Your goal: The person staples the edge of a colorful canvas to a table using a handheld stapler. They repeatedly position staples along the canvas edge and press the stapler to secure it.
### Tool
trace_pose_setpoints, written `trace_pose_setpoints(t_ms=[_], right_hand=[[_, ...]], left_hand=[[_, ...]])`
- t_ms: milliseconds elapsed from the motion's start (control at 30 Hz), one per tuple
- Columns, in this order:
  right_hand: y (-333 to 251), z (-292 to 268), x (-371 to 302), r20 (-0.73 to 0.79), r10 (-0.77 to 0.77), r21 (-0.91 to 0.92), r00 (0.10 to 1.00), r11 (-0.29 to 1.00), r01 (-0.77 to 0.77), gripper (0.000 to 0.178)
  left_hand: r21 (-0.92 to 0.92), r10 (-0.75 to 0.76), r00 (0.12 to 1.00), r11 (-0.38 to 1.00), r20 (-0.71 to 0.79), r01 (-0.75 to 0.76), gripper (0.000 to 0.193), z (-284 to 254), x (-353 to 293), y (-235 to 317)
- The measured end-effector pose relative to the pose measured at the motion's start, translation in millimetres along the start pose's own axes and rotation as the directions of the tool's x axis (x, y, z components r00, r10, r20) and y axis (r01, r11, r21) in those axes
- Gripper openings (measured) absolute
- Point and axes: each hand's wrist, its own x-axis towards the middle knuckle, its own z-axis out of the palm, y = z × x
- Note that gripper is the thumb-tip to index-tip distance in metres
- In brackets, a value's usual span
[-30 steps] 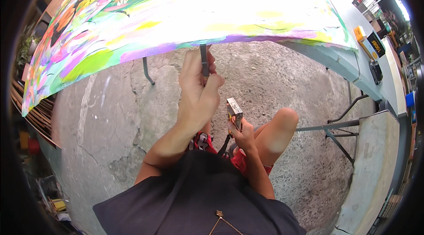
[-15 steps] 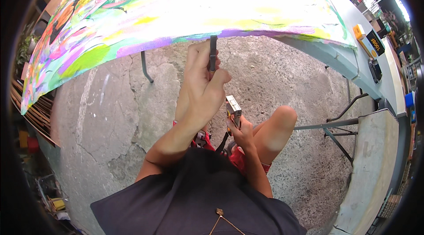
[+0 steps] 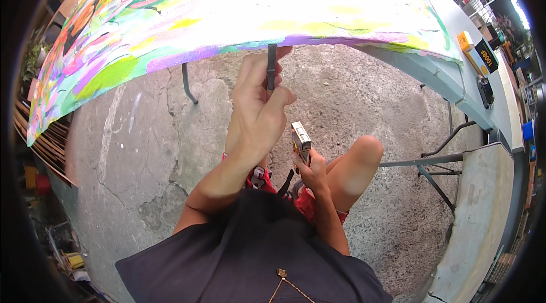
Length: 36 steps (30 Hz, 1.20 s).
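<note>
My left hand (image 3: pixel 257 95) is raised to the near edge of a brightly painted canvas (image 3: pixel 122 69), its fingers closed around a narrow dark grey bar-like tool (image 3: pixel 272 67). The top of this tool meets the canvas edge; I cannot make out its exact kind. Lower down, beside my bare knee, my right hand (image 3: pixel 314 172) grips a boxy tool with a silver top and dark sides, which looks like a staple gun (image 3: pixel 301 137). My palm and fingers hide its lower part.
A pale blue-grey table (image 3: pixel 438 81) supports the canvas. On its right side lie a yellow-and-black box (image 3: pixel 480 55) and a small black object (image 3: pixel 485 92). A bench (image 3: pixel 478 206) with metal legs runs along the right. Wooden boards (image 3: pixel 42 143) are stacked at the left above concrete floor (image 3: pixel 159 138).
My left hand and the grey tool have shifted slightly left, and a fingertip now shows beyond the tool near the canvas edge. My right hand stays almost in place.
</note>
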Motion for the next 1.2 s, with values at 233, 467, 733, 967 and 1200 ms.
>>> trace_pose_setpoints(t_ms=[233, 467, 733, 967, 1200], right_hand=[[12.7, -1.5, 0.9, 0.031, -0.061, -0.096, 0.998, 0.993, 0.064, 0.025], [3.5, -0.5, -0.6, 0.017, 0.02, -0.02, 1.0, 1.0, -0.02, 0.039], [2.4, 0.3, -0.2, 0.015, 0.008, -0.021, 1.0, 1.0, -0.008, 0.04], [0.0, -0.8, -1.1, 0.039, 0.042, 0.011, 0.998, 0.999, -0.042, 0.036], [-42.0, -16.3, -8.8, -0.082, 0.03, 0.172, 0.996, 0.985, -0.016, 0.024]], left_hand=[[0.017, -0.006, 1.0, 1.0, 0.016, 0.005, 0.051, -2.6, 0.2, -1.8], [0.063, 0.02, 1.0, 0.998, -0.002, -0.02, 0.054, -3.0, -1.5, -0.1], [0.101, 0.033, 0.999, 0.994, 0.003, -0.033, 0.048, -4.9, 0.5, -1.8], [0.001, -0.054, 0.998, 0.999, -0.007, 0.054, 0.014, -6.5, 1.7, -11.8], [0.266, 0.261, 0.965, 0.93, 0.004, -0.252, 0.008, -10.7, 14.5, -41.9]])
